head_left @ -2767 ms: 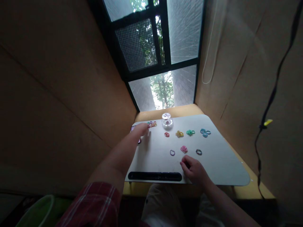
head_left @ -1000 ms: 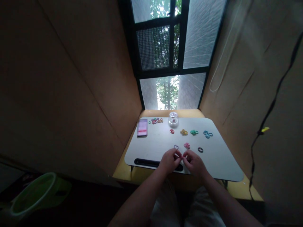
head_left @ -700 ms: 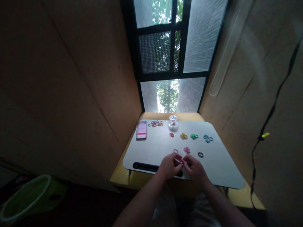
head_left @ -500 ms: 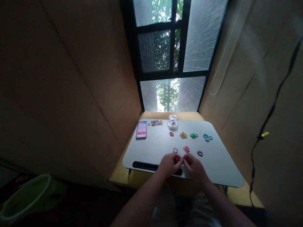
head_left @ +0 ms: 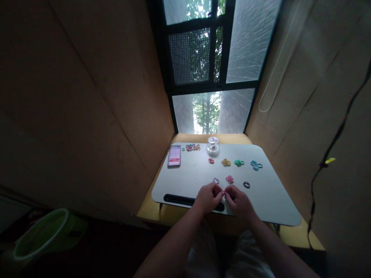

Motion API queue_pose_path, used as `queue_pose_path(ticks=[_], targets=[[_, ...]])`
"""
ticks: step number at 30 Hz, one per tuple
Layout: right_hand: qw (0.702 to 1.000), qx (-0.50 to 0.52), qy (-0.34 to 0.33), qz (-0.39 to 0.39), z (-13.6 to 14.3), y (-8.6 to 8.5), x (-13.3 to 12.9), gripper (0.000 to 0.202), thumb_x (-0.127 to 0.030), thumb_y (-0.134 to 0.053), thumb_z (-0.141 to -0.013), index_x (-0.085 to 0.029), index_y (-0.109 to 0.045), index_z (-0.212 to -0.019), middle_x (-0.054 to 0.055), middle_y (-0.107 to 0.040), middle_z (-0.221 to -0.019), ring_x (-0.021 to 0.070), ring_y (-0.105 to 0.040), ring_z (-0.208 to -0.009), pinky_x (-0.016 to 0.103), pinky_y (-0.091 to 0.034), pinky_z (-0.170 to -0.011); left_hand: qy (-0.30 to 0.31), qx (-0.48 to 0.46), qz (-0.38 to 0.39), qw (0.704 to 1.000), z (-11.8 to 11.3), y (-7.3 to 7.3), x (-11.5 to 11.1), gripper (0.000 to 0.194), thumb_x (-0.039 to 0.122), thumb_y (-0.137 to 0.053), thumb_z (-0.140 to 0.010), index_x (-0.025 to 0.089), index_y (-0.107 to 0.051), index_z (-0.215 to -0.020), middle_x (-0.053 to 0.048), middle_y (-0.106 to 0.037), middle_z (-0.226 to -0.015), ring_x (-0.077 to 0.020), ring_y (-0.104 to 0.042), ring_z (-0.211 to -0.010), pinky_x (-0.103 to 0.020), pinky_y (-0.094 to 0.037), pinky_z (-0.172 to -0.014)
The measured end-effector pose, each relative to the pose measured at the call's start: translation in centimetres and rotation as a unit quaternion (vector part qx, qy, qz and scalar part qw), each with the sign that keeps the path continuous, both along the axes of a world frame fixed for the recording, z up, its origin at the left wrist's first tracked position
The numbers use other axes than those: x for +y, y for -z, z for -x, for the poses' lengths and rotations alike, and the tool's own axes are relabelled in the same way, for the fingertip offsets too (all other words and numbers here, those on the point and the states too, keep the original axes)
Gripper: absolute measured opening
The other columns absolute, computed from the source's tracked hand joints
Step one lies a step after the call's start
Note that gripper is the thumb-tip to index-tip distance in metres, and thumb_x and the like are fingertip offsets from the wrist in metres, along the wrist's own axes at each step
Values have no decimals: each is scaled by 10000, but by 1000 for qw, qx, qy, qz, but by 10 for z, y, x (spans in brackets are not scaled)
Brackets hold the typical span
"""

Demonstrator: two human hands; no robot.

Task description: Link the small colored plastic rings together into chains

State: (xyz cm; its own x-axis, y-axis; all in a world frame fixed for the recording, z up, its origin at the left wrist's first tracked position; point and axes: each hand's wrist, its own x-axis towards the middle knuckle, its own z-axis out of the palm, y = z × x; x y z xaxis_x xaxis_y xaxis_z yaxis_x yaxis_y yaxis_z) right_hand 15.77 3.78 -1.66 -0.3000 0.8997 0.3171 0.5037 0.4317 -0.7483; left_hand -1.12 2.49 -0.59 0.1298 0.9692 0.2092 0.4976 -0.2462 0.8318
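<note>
My left hand [head_left: 209,197] and my right hand [head_left: 237,199] meet over the near edge of a white lap table [head_left: 185,177]. Both are closed in a pinch, fingertips together on a small pink band [head_left: 223,192], mostly hidden by the fingers. Just beyond them lie a purple band [head_left: 216,180], a heap of pink bands [head_left: 229,179] and a dark band [head_left: 246,185]. Farther back sit small groups of red bands [head_left: 211,161], yellow bands [head_left: 226,162], green bands [head_left: 239,163] and blue bands [head_left: 256,165].
A phone [head_left: 174,156] lies at the table's left, beside a mixed pile of bands [head_left: 192,147]. A clear round container [head_left: 213,149] stands at the back. A black slot [head_left: 179,199] runs along the near edge. A green basket [head_left: 43,235] is at lower left; a cable [head_left: 333,146] hangs at right.
The view has shifted slightly. Both hands stay together in a pinch, with the fingertips a little farther apart. The groups of bands lie as before.
</note>
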Motion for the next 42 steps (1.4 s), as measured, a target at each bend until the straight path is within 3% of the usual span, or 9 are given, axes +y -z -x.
queue_pose_path(ticks=[13, 30, 42], targets=[[1000, -15, -8, -2, 0, 0, 0, 141, -285, -501, -867, -208, -564, -768, 1, -607, -687, 160, -556, -627, 261, -402, -604, -11, 46, -18, 999, -1, -1, -3, 122, 295, -592, -810, 180, -602, -771, 10, -623, -670, -107, -528, -587, -214, -371, -551], [999, -25, 0, -23, 1, -3, -1, 161, -301, -515, -861, -213, -571, -737, 17, -635, -679, 154, -540, -594, 257, -396, -544, -2, 40, -14, 999, 0, 1, -3, 64, 229, -589, -775, 174, -617, -789, 2, -630, -700, -108, -533, -607, -213, -387, -567], [999, -26, -20, -20, 1, -4, -1, 168, -282, -497, -867, -211, -568, -732, 10, -610, -666, 165, -552, -621, 270, -411, -589, -6, 45, -9, 999, 0, -3, -4, 71, 241, -585, -779, 174, -610, -785, 8, -601, -672, -114, -501, -591, -228, -364, -562]])
